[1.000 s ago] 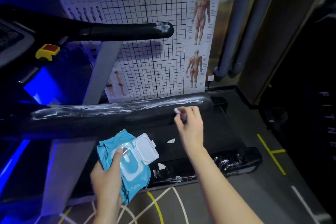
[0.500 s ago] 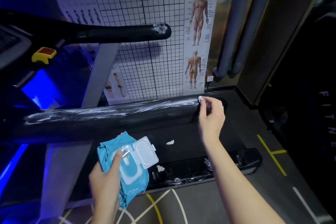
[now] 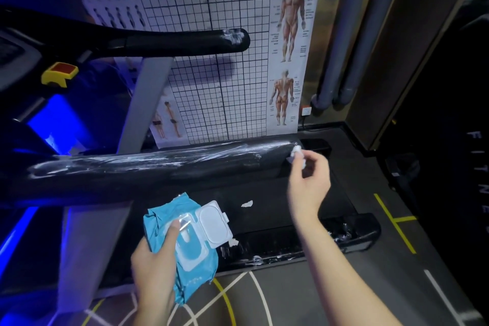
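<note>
My left hand (image 3: pixel 156 259) grips a blue pack of wet wipes (image 3: pixel 190 243) with its white lid flipped open, low in the middle. My right hand (image 3: pixel 308 180) pinches a small crumpled white wipe (image 3: pixel 297 152) at the right end of the near black treadmill handrail (image 3: pixel 148 167). White smears streak the top of that rail along most of its length.
A second black handrail (image 3: pixel 172 41) runs higher up, with a white smear at its tip. Below lie the treadmill belt (image 3: pixel 264 193) with white scraps on it and the black rear end cap (image 3: pixel 352 230). A grid chart and anatomy poster (image 3: pixel 289 42) cover the wall behind.
My right hand slid the wipe rightward along the near handrail, from its middle-right part to the very end. The left hand kept hold of the wipe pack.
</note>
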Demonstrator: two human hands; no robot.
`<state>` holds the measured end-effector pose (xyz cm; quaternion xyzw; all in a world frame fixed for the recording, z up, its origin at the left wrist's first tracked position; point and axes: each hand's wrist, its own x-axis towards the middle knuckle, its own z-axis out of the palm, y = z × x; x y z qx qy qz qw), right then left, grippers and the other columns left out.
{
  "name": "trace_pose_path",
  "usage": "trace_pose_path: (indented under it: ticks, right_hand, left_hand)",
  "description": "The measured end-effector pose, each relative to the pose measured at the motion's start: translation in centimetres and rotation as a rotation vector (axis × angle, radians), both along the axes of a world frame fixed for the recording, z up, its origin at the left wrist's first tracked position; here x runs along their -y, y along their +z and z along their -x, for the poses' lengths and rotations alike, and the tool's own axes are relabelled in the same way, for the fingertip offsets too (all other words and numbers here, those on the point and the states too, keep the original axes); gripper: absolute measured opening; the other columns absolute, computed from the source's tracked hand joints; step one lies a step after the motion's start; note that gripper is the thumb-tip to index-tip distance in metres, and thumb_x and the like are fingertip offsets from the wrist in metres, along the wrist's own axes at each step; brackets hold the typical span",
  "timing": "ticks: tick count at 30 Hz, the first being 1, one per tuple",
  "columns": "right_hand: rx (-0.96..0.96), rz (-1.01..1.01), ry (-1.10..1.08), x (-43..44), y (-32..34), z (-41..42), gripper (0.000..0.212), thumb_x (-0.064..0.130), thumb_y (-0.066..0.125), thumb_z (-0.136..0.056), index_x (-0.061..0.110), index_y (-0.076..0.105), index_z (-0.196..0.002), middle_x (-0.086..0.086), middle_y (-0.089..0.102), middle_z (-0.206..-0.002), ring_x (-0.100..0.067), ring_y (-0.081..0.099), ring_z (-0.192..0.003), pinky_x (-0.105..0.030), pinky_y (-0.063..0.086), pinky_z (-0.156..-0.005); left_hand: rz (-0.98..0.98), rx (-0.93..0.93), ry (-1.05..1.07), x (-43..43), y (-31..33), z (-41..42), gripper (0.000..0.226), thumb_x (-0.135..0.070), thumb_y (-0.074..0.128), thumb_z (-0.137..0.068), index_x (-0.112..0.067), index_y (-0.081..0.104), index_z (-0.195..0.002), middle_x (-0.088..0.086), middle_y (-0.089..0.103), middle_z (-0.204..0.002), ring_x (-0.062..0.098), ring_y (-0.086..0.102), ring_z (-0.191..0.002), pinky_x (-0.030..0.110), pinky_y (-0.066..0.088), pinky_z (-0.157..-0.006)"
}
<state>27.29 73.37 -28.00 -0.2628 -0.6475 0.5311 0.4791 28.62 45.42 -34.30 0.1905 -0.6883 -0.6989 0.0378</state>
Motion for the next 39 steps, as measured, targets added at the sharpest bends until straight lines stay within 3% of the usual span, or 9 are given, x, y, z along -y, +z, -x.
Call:
trace_pose_path:
  ticks: [2,6,10,16,21,26,30,35,39]
  right_hand:
    - [0.068,0.014,-0.033,-1.6,0.2,0.7,0.011,0.038,0.063,-0.098,0.027,0.065,-0.097,0.009,0.071,-0.091,-0.012,0.069,-0.091,-0.037,0.053,-0.083]
    - [0.086,-0.123,-0.024,0.2,0.8,1.7,0.008,0.025,0.067,-0.097,0.018,0.070,-0.098,0.007,0.067,-0.093,-0.008,0.062,-0.085,-0.030,0.051,-0.078]
    - [0.057,-0.315,0.134,4.8,0.2,2.6,0.008,0.008,0.070,-0.093,0.012,0.073,-0.099,0.004,0.067,-0.093,-0.007,0.062,-0.084,-0.020,0.050,-0.080]
    - [0.051,-0.428,0.365,6.8,0.3,2.2,0.014,0.001,0.070,-0.091,0.010,0.074,-0.100,0.003,0.069,-0.097,-0.002,0.063,-0.090,-0.017,0.051,-0.082]
    - [0.026,-0.200,0.022,1.0,0.9,1.3,0.011,0.014,0.070,-0.094,0.017,0.074,-0.103,0.004,0.065,-0.100,-0.010,0.063,-0.089,-0.026,0.052,-0.079]
    - [0.088,-0.222,-0.056,-1.1,0.6,2.4,0.019,0.010,0.064,-0.096,0.013,0.075,-0.111,-0.002,0.061,-0.108,-0.002,0.063,-0.089,-0.019,0.051,-0.083]
    - [0.104,-0.349,0.081,2.8,-0.5,2.9,0.029,0.001,0.065,-0.090,0.015,0.075,-0.114,0.002,0.060,-0.113,-0.020,0.064,-0.104,-0.028,0.050,-0.097]
    - [0.070,-0.438,0.266,8.0,-0.8,3.3,0.037,-0.006,0.066,-0.086,0.011,0.073,-0.118,-0.002,0.060,-0.113,-0.021,0.060,-0.106,-0.028,0.049,-0.099]
    - [0.083,-0.509,0.520,9.1,-0.7,2.9,0.036,-0.007,0.065,-0.086,0.011,0.073,-0.117,0.001,0.059,-0.111,-0.016,0.061,-0.104,-0.035,0.054,-0.093]
  left_hand:
    - [-0.008,0.012,0.002,0.2,-0.1,-0.1,0.016,-0.043,0.087,-0.086,-0.035,0.081,-0.098,-0.005,0.082,-0.095,0.025,0.080,-0.092,0.057,0.063,-0.086]
    - [-0.005,0.016,-0.003,0.2,0.2,0.0,0.012,-0.039,0.088,-0.086,-0.034,0.082,-0.095,-0.006,0.082,-0.092,0.024,0.080,-0.089,0.056,0.064,-0.086]
    - [-0.005,0.000,-0.013,0.0,0.4,0.5,0.010,-0.038,0.088,-0.085,-0.039,0.082,-0.093,-0.007,0.082,-0.092,0.023,0.079,-0.089,0.057,0.063,-0.088]
    - [0.008,-0.006,0.009,0.0,0.3,0.5,0.011,-0.041,0.089,-0.085,-0.041,0.081,-0.093,-0.007,0.082,-0.093,0.025,0.079,-0.090,0.060,0.062,-0.089]
    - [-0.014,0.014,0.019,0.3,0.0,0.2,0.015,-0.039,0.088,-0.086,-0.028,0.081,-0.093,-0.007,0.082,-0.091,0.024,0.079,-0.090,0.057,0.063,-0.088]
    - [-0.023,0.011,0.058,0.2,-0.4,-0.1,0.011,-0.042,0.089,-0.085,-0.040,0.081,-0.093,-0.006,0.082,-0.093,0.024,0.079,-0.090,0.060,0.062,-0.089]
    - [-0.037,0.020,0.041,-0.6,-0.1,-0.3,0.016,-0.038,0.088,-0.087,-0.028,0.080,-0.096,-0.007,0.082,-0.092,0.023,0.079,-0.091,0.058,0.062,-0.091]
    - [-0.023,0.034,0.021,-0.8,0.1,-0.5,0.016,-0.040,0.087,-0.087,-0.030,0.080,-0.097,-0.007,0.082,-0.094,0.024,0.079,-0.092,0.058,0.062,-0.090]
    - [-0.015,0.031,0.017,-0.7,0.0,-0.8,0.012,-0.040,0.087,-0.087,-0.035,0.081,-0.096,-0.005,0.082,-0.095,0.025,0.080,-0.092,0.059,0.062,-0.090]
